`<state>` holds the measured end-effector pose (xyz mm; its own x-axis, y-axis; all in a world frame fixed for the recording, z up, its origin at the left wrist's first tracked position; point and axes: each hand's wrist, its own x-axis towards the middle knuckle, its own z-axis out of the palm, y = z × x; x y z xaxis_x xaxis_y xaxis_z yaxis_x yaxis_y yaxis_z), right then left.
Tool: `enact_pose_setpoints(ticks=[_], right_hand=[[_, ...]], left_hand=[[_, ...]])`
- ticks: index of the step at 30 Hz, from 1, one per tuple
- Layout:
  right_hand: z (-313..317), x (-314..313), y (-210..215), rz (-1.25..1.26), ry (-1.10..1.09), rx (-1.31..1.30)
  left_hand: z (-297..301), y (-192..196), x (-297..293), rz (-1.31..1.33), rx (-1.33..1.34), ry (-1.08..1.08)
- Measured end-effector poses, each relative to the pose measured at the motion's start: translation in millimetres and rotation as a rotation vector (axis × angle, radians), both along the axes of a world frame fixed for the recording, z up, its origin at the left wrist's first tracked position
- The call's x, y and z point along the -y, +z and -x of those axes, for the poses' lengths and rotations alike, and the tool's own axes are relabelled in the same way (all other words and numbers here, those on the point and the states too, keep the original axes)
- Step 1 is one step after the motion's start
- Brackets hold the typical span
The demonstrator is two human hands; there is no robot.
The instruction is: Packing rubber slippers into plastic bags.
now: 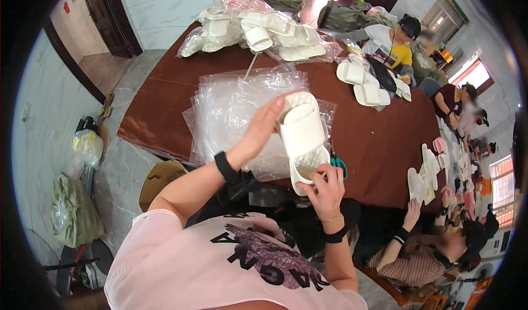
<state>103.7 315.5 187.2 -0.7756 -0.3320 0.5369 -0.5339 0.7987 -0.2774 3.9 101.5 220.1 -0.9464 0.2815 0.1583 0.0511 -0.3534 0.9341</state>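
The left hand grips the top of a white slipper; the right hand pinches its bottom end. Holding both ends firmly above the plastic bags seems wise.

A loose stack of clear, flat plastic bags lies on the brown table, spread toward its near edge. At the table's far end sits a heap of clear plastic bags stuffed with cream slippers. Left of the table, on the floor, stand a bulging olive-green sack and a small yellowish plastic bag.
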Motion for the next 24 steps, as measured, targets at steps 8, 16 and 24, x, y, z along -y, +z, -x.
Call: enact_pose_setpoints(ticks=[8,16,24], right_hand=[[11.2,-33.5,-26.2,0.009,-0.116,0.028],[62.4,-140.1,-27.6,-0.123,-0.559,0.032],[107.8,10.6,-82.1,-0.264,-0.042,0.288]], left_hand=[[-0.3,-75.0,13.4,0.325,-0.051,0.078],[11.4,-125.5,113.8,1.589,-0.399,0.305],[34.6,-157.6,133.3,1.693,-0.32,0.237]])
